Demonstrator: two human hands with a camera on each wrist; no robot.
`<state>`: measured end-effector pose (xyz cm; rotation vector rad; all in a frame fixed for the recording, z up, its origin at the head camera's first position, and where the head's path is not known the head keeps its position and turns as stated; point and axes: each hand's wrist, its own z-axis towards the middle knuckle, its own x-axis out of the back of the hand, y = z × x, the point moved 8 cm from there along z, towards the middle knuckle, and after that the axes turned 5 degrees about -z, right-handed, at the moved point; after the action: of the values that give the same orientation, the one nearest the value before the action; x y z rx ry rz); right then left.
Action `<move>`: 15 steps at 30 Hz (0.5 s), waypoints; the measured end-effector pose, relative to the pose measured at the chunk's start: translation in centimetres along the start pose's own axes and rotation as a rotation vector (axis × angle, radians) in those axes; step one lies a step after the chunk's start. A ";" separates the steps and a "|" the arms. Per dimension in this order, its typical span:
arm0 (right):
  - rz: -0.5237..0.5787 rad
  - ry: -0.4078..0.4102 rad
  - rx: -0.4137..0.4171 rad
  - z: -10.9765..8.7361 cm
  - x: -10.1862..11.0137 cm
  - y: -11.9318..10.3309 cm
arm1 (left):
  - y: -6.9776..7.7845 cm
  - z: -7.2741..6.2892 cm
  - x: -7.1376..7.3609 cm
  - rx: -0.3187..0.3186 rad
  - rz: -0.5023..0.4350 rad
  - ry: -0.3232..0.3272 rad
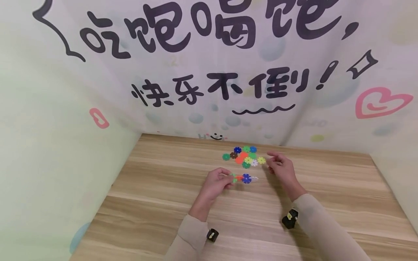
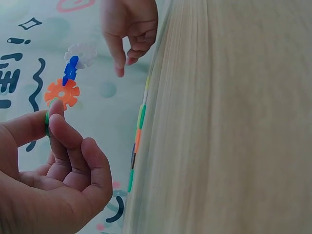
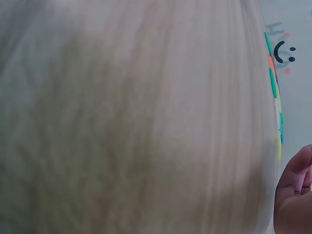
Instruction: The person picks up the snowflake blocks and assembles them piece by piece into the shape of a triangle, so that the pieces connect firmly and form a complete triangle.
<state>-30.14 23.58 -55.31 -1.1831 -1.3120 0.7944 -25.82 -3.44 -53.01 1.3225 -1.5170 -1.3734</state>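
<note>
My left hand (image 1: 215,183) pinches the green notched disc (image 1: 234,178) at one end of a short chain of plastic snowflake discs. Joined on from it are an orange disc (image 2: 62,93), a blue disc (image 1: 246,178) and a white disc (image 2: 81,55), held up off the table. To the right, my right hand (image 1: 282,168) hovers beside a yellow disc (image 1: 261,160) with loosely bent fingers and nothing in them. In the right wrist view only part of the right hand (image 3: 295,190) shows, at the lower right edge.
Several loose discs lie in a flat cluster near the back of the wooden table (image 1: 156,203), among them a brown disc (image 1: 233,155) and a dark green disc (image 1: 226,157). Behind them rises a printed wall (image 1: 196,125). Black wrist cameras (image 1: 289,219) sit by both sleeves.
</note>
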 end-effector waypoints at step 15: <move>-0.189 -0.020 -0.021 0.7 -0.9 0.6 | 0.3 -0.2 0.0 -0.013 -0.016 -0.003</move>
<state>-30.81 23.01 -56.23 -1.0517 -1.4282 0.6578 -25.74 -3.54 -52.68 1.3279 -1.5008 -1.3937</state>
